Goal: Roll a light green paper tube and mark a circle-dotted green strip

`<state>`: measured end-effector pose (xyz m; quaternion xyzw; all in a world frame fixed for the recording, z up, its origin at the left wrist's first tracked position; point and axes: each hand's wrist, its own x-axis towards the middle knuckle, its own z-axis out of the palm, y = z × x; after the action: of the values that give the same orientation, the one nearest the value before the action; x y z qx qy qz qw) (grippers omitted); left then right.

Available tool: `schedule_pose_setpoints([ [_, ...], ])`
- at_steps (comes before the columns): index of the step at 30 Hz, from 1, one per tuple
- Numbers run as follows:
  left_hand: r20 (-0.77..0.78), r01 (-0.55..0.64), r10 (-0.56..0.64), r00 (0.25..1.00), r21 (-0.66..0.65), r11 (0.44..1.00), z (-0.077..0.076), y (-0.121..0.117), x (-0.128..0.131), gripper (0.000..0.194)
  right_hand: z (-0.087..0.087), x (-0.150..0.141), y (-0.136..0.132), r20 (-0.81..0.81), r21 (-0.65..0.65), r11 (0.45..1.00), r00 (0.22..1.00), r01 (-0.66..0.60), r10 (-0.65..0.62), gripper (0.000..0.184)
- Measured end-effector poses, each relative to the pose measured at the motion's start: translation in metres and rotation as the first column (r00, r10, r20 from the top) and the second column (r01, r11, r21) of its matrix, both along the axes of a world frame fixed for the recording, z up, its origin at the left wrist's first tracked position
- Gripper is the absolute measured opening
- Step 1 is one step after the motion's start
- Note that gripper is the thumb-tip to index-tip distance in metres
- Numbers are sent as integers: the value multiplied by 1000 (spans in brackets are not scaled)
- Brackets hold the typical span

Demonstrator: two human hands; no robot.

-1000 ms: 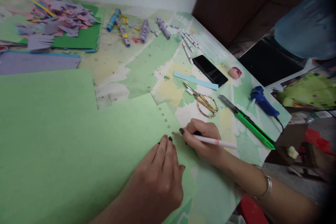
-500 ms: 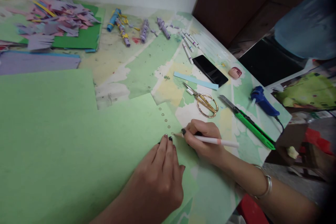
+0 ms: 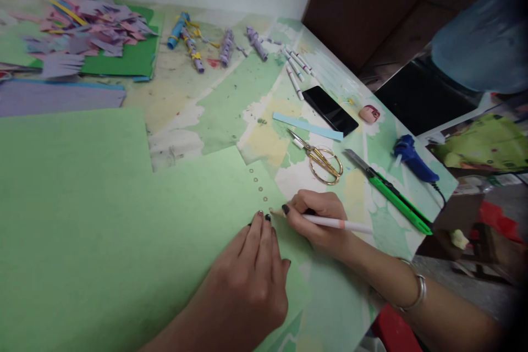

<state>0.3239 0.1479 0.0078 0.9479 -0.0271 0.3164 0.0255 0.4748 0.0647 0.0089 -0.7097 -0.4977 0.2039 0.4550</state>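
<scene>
A large sheet of light green paper [image 3: 103, 220] covers the near left of the table. My left hand [image 3: 251, 275] lies flat on it, fingers stretched out toward its right edge. In my right hand [image 3: 319, 220] is a white pencil [image 3: 340, 224] with a pinkish band, its tip on the paper just beyond my left fingertips. A row of several small drawn rings [image 3: 260, 189] runs along the right edge of the sheet, and the pencil tip touches the nearest one. Gold-handled scissors [image 3: 319, 159] lie beyond my right hand, beside a green utility knife [image 3: 398, 201].
A black phone [image 3: 330, 110], a light blue paper strip [image 3: 307, 126] and several white markers [image 3: 295, 81] lie farther back. A blue glue gun [image 3: 416, 158] sits by the right edge. Paper scraps [image 3: 94, 25] are heaped at back left, near rolled paper pieces [image 3: 226, 48].
My right hand and the pencil have shifted very slightly left at the last ring. My left hand stays in place.
</scene>
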Motion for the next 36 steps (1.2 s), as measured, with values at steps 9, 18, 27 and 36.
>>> schedule_pose_setpoints([
  [9, 3, -20, 20, 1000, 6, 1000, -1, 0, 0, 22, -4, 0, -1, 13, 26, 998, 998, 59, -60, 32],
  [18, -12, -20, 20, 1000, 15, 1000, -1, -1, -1, 22, 0, -2, 0, 0, -12, 1000, 1000, 21, -21, 30],
  [27, -12, -12, 12, 1000, 20, 1000, 0, 0, -1, 23, 0, 0, 1, -75, 11, 996, 993, 87, -86, 32],
  [36, -29, -24, 25, 999, 27, 999, -2, -1, -2, 26, 6, -1, -2, -430, 0, 947, 855, 322, -291, 19],
])
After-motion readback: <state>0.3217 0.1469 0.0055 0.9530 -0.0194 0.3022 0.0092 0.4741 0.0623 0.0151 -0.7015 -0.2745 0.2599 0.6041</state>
